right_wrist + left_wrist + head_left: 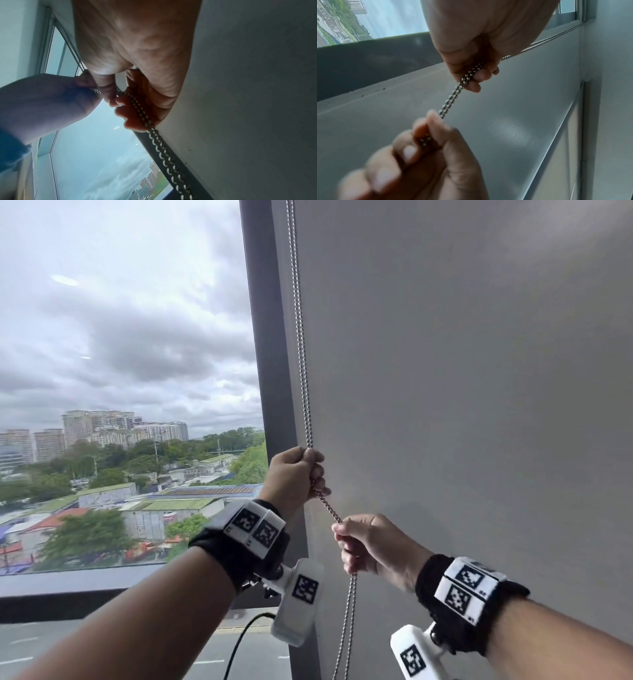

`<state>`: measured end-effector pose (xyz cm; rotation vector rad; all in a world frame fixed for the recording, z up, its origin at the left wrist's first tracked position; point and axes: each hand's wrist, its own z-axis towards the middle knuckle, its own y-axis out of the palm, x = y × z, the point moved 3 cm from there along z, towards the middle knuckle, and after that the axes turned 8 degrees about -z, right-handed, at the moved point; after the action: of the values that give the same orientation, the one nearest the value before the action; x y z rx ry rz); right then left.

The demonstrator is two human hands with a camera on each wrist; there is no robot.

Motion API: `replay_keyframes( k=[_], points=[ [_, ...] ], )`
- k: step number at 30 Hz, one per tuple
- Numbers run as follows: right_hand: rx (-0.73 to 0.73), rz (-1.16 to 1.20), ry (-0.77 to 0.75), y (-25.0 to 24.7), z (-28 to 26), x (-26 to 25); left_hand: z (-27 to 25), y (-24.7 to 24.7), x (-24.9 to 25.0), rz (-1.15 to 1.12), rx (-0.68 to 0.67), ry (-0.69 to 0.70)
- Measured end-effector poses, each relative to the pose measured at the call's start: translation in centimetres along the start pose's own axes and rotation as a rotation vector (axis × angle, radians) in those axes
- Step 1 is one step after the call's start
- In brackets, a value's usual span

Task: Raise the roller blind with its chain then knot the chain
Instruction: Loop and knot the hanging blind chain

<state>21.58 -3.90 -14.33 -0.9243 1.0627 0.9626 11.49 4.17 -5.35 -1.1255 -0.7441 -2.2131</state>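
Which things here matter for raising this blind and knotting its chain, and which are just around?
Part of the job:
- bead chain, both strands held together
- left hand, gripping the chain higher up
- right hand, gripping it lower down
- roller blind, grey fabric

Just around:
- window frame
- window glass, with buildings and trees outside
- black cable below the left wrist

Both bare forearms wear black wrist straps (239, 549) topped with white blocks of black square markers; white camera pods (298, 601) hang underneath, left one cabled.
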Motion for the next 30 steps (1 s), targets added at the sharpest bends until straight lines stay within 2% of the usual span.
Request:
replay_keyframes(
  k=[5, 9, 14, 17, 20, 23, 26, 30],
  points=[
    [0.102, -0.008, 0.033, -1.9, -0.7, -3.6, -1.4, 0.2, 1.2, -0.022, -0.12, -0.052],
    [0.146, -0.047, 0.113, -2.3, 0.4, -8.0, -2.2, 0.8, 2.5, 0.072, -0.216, -0.057],
    [0.118, -0.111, 0.165, -1.6, 0.7, -13.3, -2.3, 1.8, 4.1, 0.389, -0.238, 0.111],
    [0.12, -0.22, 0.098, -1.4, -0.1, -15.7, -1.8, 2.1, 4.2, 0.488, -0.231, 0.147],
    [0.081, -0.407, -0.04, -0.8, -0.8, -17.0, -1.0, 2.0, 3.9, 0.53, -0.173, 0.169],
    [0.217, -0.654, -0.214, -0.6, -0.4, -17.3, -0.9, 2.6, 3.9, 0.516, -0.153, 0.169],
    [0.344, -0.836, -0.318, -1.0, 0.4, -17.4, -0.8, 3.0, 4.2, 0.483, -0.136, 0.145],
    [0.394, -0.917, -0.379, -1.9, 0.5, -17.5, -0.6, 2.2, 5.4, 0.432, 0.025, 0.238]
  ],
)
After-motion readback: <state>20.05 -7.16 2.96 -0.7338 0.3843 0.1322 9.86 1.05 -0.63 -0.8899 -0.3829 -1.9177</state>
